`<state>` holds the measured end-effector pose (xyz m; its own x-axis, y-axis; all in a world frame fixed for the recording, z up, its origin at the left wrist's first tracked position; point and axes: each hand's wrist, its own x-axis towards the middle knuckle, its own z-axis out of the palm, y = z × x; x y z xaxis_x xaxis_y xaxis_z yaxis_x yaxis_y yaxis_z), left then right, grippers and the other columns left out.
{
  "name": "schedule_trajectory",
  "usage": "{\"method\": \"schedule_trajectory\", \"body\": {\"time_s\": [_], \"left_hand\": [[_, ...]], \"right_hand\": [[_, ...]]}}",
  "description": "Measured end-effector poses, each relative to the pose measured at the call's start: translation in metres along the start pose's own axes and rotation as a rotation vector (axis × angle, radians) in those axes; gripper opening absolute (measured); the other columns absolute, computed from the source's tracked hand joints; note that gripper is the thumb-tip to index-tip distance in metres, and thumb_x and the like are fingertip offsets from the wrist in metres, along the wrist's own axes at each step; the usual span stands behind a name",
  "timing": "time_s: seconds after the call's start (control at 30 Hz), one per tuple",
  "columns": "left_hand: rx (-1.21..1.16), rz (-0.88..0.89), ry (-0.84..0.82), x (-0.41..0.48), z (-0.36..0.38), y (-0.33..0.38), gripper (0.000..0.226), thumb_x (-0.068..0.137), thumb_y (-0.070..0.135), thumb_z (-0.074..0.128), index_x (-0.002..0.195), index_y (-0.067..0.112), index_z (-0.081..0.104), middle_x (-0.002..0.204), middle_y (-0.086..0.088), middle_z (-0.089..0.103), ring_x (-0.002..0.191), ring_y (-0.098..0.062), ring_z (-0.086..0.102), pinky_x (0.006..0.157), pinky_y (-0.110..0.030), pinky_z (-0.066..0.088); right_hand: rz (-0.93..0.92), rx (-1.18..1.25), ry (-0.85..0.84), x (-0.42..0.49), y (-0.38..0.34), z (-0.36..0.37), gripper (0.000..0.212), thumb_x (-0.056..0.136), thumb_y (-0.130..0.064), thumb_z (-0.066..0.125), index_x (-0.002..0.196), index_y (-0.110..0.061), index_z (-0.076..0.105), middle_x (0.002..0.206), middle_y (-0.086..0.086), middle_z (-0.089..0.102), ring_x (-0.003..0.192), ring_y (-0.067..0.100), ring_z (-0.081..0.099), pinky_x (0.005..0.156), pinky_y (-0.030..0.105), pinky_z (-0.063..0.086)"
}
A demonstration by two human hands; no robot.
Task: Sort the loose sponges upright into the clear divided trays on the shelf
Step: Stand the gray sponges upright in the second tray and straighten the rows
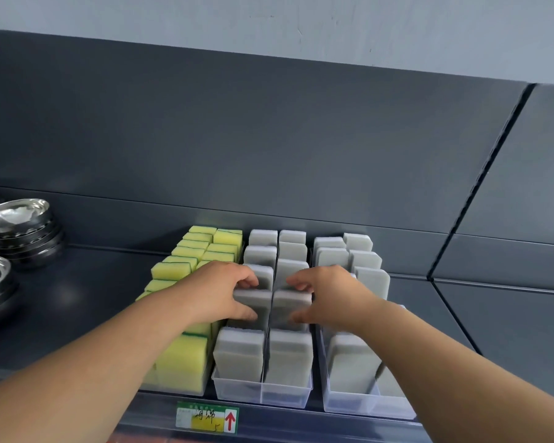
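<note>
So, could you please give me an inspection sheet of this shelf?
Surface: dark grey metal shelf.
Job's things: yellow-green sponges standing in left clear plastic divided tray; grey sponges standing in middle tray and right tray.
Clutter: stacked steel bowls, far left.
Grippers: left hand grips left-lane grey sponge, right hand right-lane grey sponge, both in middle tray.
Cables: nothing seen.
Surroundings: dark grey back panel; price label on shelf edge.

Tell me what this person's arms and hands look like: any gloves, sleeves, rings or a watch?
The left hand and right hand are bare, with no gloves and no rings on the fingers that show. Neither wrist carries a watch or bracelet. The left forearm and right forearm are uncovered right to the picture's edge, so no sleeve is in view.
</note>
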<state>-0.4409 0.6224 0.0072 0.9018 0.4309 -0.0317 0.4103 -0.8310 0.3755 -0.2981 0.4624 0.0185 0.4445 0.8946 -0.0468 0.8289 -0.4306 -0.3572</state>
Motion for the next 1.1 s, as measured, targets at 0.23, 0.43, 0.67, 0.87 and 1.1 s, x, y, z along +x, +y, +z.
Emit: {"method": "schedule_trajectory", "body": {"time_s": [0.23, 0.43, 0.67, 0.87, 1.1], "left_hand": [[-0.022, 0.003, 0.081, 0.011, -0.012, -0.003, 0.035, 0.081, 0.049, 0.066, 0.112, 0.033, 0.062, 0.107, 0.018, 0.061, 0.101, -0.003, 0.056, 0.086, -0.020, 0.043], [0.083, -0.021, 0.162, 0.040, -0.017, -0.004, 0.026, 0.088, 0.035, 0.063, 0.114, 0.034, 0.064, 0.115, 0.012, 0.061, 0.109, -0.008, 0.053, 0.087, -0.020, 0.038], [0.131, -0.092, -0.079, 0.062, -0.012, -0.007, 0.045, 0.081, 0.036, 0.071, 0.124, 0.039, 0.058, 0.123, 0.012, 0.058, 0.116, -0.012, 0.050, 0.088, -0.023, 0.040], [0.093, -0.139, -0.051, 0.069, -0.006, -0.006, 0.045, 0.076, 0.030, 0.077, 0.118, 0.037, 0.062, 0.096, 0.016, 0.054, 0.104, -0.010, 0.055, 0.083, -0.022, 0.042], [0.087, -0.160, 0.000, 0.065, -0.001, -0.004, 0.038, 0.077, 0.029, 0.076, 0.111, 0.037, 0.064, 0.096, 0.014, 0.056, 0.095, -0.009, 0.054, 0.078, -0.022, 0.042]], "right_hand": [[-0.001, 0.063, 0.055, 0.011, 0.016, -0.025, 0.041, 0.082, -0.043, 0.069, 0.120, -0.028, 0.062, 0.103, -0.015, 0.062, 0.099, 0.007, 0.060, 0.093, 0.024, 0.048], [-0.028, 0.015, 0.046, 0.054, 0.032, -0.030, 0.034, 0.088, -0.028, 0.065, 0.121, -0.022, 0.062, 0.117, -0.006, 0.066, 0.104, 0.009, 0.061, 0.092, 0.019, 0.047], [-0.127, -0.197, -0.150, 0.090, 0.034, -0.015, 0.047, 0.078, -0.035, 0.073, 0.121, -0.020, 0.060, 0.118, -0.001, 0.064, 0.109, 0.020, 0.057, 0.092, 0.036, 0.050], [-0.199, -0.162, -0.139, 0.094, 0.038, -0.014, 0.051, 0.073, -0.030, 0.076, 0.121, -0.029, 0.058, 0.112, -0.004, 0.064, 0.101, 0.016, 0.058, 0.086, 0.033, 0.052], [-0.289, -0.131, -0.104, 0.088, 0.038, -0.011, 0.046, 0.072, -0.022, 0.075, 0.114, -0.029, 0.058, 0.106, -0.007, 0.060, 0.097, 0.015, 0.057, 0.084, 0.034, 0.052]]}}
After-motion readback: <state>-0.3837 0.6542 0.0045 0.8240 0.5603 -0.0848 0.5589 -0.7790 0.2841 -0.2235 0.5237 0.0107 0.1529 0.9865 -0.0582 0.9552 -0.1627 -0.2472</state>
